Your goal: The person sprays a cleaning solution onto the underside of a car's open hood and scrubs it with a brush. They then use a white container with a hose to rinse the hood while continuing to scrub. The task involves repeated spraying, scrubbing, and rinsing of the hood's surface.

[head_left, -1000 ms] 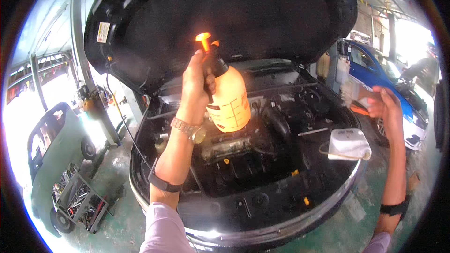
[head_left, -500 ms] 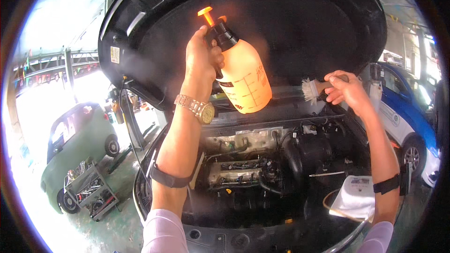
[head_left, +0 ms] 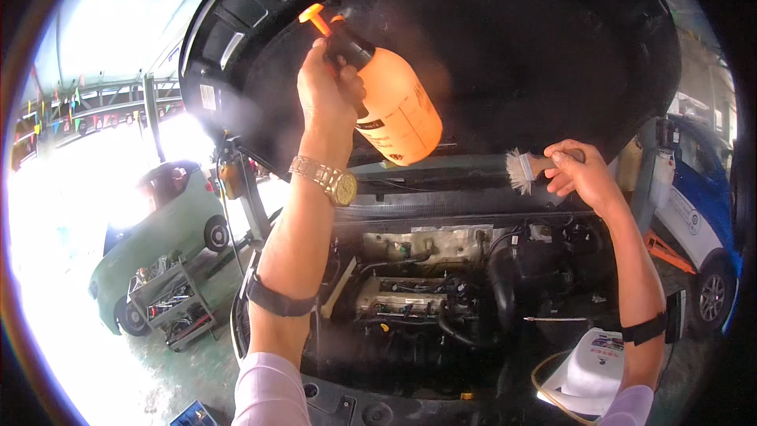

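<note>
My left hand [head_left: 330, 88] is wrapped round the handle of an orange pump spray bottle [head_left: 398, 106] with a black neck and an orange plunger. The bottle is tilted, raised in front of the open hood's dark underside. To the right, my right hand [head_left: 582, 176] grips a paintbrush [head_left: 530, 170] by its dark handle, its pale bristles pointing left. Both hands are above the car's engine bay, and neither the bottle nor the brush touches the engine [head_left: 410, 297].
The raised hood [head_left: 489, 63] arches over the bay. A white plastic container [head_left: 595, 367] with a hose sits at the bay's right front. At left are a tool cart [head_left: 172, 304] and a pale green car [head_left: 162, 229]; a blue and white car [head_left: 694, 221] stands at right.
The view has shifted, so the surroundings appear moved to the right. The spray bottle is now a little further up and left, tilted more. Both hands keep their holds.
</note>
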### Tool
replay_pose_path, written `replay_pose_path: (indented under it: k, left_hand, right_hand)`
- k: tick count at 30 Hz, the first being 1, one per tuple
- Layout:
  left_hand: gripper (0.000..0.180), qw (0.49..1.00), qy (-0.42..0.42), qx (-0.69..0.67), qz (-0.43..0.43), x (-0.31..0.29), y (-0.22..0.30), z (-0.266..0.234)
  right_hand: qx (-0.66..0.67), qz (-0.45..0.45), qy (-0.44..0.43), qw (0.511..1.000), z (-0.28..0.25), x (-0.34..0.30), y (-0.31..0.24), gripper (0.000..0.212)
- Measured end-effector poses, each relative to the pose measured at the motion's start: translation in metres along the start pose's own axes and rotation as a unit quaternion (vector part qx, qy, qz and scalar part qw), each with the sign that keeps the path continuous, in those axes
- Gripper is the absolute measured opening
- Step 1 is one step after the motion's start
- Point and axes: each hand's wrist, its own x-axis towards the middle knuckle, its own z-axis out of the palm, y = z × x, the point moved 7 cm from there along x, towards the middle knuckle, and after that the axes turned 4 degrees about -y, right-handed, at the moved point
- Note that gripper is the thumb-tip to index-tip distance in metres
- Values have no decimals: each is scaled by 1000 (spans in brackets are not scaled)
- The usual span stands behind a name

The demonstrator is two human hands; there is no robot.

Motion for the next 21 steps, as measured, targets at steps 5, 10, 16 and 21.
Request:
replay_pose_path:
  k: [5, 10, 16, 21]
  left_hand:
    - [36, 997, -11, 67, 45, 0, 0, 8]
    - [37, 995, -29, 80, 43, -5, -8, 29]
    - [36, 994, -98, 42, -8, -11, -25, 66]
    - [31, 989, -139, 16, -36, -29, -66, 96]
  right_hand:
    - [19, -5, -8, 1000, 5, 1, 14, 24]
    - [23, 12, -17, 1000, 3, -7, 30, 26]
    - [28, 10, 20, 999, -25, -19, 37, 28]
    - [38, 9, 36, 999, -44, -35, 39, 29]
